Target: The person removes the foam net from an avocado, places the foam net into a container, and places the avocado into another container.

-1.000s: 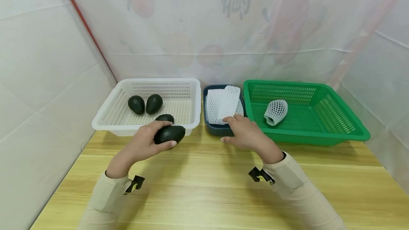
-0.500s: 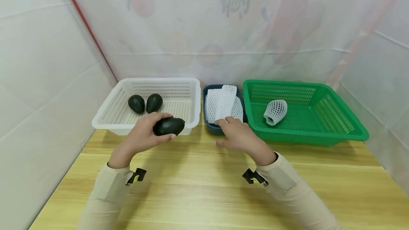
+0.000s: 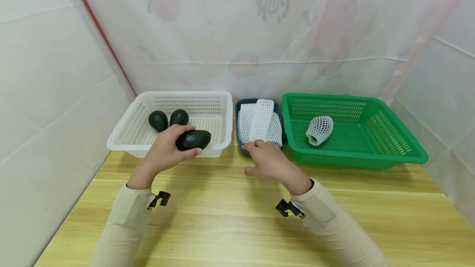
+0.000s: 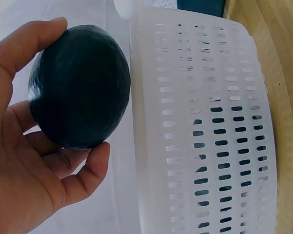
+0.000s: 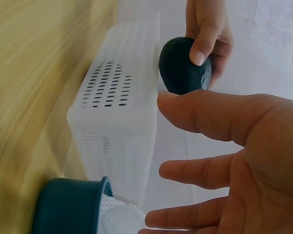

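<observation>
My left hand [image 3: 165, 149] grips a dark green avocado [image 3: 193, 140] above the front rim of the white basket [image 3: 128, 148]; the left wrist view shows its fingers and thumb curled round the fruit [image 4: 83, 87]. Two more avocados [image 3: 158, 121] lie inside that basket, one partly behind the hand. My right hand [image 3: 269, 162] hovers by the front of the small dark blue bin [image 3: 285, 137], which holds white foam net sleeves [image 3: 262, 120]. Its fingers are extended and hold nothing in the right wrist view, where the thumb [image 5: 205, 114] is apart from the fingers.
To the right, a green basket [image 3: 356, 158] holds one item in a white foam net [image 3: 320, 130]. All the containers stand in a row on a wooden table [image 3: 222, 226]. Pale sheeting [image 3: 237, 32] hangs behind them and at both sides.
The left hand has risen slightly and moved a little away from me with the avocado. The right hand has shifted left along the front of the blue bin; the top foam sleeve has shifted slightly left.
</observation>
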{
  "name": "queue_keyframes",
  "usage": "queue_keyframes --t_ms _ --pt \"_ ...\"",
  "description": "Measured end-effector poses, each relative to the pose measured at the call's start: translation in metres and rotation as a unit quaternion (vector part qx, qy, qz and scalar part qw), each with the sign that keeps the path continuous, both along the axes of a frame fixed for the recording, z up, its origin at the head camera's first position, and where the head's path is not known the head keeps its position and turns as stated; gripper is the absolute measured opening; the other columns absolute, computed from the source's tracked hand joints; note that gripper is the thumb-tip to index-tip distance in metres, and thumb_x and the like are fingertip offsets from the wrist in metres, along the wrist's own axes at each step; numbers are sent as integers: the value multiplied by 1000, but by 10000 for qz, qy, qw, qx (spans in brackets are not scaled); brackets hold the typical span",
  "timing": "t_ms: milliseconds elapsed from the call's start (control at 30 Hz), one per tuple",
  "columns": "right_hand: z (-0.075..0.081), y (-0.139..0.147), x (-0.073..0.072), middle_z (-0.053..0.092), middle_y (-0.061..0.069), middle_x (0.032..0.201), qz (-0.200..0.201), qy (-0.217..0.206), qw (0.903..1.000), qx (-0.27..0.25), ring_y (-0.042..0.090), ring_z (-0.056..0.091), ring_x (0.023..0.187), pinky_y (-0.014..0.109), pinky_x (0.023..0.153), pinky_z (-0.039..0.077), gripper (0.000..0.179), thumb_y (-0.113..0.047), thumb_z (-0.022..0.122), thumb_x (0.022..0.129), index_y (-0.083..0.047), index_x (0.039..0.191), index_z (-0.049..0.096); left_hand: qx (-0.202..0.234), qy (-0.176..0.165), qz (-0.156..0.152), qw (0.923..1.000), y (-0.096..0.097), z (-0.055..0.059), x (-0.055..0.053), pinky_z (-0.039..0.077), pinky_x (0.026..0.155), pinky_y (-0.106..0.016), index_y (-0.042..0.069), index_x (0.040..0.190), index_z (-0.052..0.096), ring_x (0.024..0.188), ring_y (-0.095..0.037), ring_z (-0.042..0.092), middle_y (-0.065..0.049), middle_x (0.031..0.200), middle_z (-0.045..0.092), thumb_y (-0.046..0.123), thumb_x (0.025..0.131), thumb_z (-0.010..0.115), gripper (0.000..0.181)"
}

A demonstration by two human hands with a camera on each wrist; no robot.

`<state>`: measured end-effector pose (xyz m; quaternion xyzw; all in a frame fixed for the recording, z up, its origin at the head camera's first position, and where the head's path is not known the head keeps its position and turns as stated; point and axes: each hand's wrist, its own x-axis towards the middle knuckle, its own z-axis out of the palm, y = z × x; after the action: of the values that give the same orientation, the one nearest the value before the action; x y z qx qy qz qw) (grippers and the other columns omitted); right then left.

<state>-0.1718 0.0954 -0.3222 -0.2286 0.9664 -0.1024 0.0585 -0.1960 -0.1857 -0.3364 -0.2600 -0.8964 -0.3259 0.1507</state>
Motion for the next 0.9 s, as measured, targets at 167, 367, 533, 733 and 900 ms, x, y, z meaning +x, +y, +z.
queue_keyframes --t_ms 167,367,533,733,900 --pt "-3 -3 -4 50 15 124 59 72 9999 -83 35 48 109 51 89 38 59 -36 69 83 -9 132 50 18 -26 153 9999 1 1 -4 44 80 -46 4 125 56 101 -28 53 -15 119 55 27 73 80 62" --pt "-3 -10 -7 52 13 123 110 233 9995 -191 32 49 109 50 88 39 57 -33 70 82 -9 130 52 -22 -238 346 9991 4 3 -11 43 82 -49 4 127 54 106 -32 51 -18 124 52 29 75 78 62" --pt "-1 -16 -8 54 10 120 127 489 9984 -245 31 50 104 50 78 42 53 -31 71 80 -13 128 55 -55 -458 504 9977 8 6 -18 42 84 -50 3 129 52 108 -33 50 -18 126 51 31 77 76 64" --pt "-2 -25 -11 55 10 118 194 592 9976 -294 31 51 103 50 76 43 52 -31 72 79 -12 125 57 -145 -748 621 9952 12 8 -24 40 87 -49 4 131 50 110 -33 48 -18 127 50 32 78 75 66" --pt "-4 -30 -13 55 11 118 259 716 9966 -299 31 52 102 48 74 44 52 -32 73 79 -11 124 58 -175 -951 641 9932 14 8 -30 40 87 -48 3 132 48 109 -31 48 -16 126 50 33 78 75 67"
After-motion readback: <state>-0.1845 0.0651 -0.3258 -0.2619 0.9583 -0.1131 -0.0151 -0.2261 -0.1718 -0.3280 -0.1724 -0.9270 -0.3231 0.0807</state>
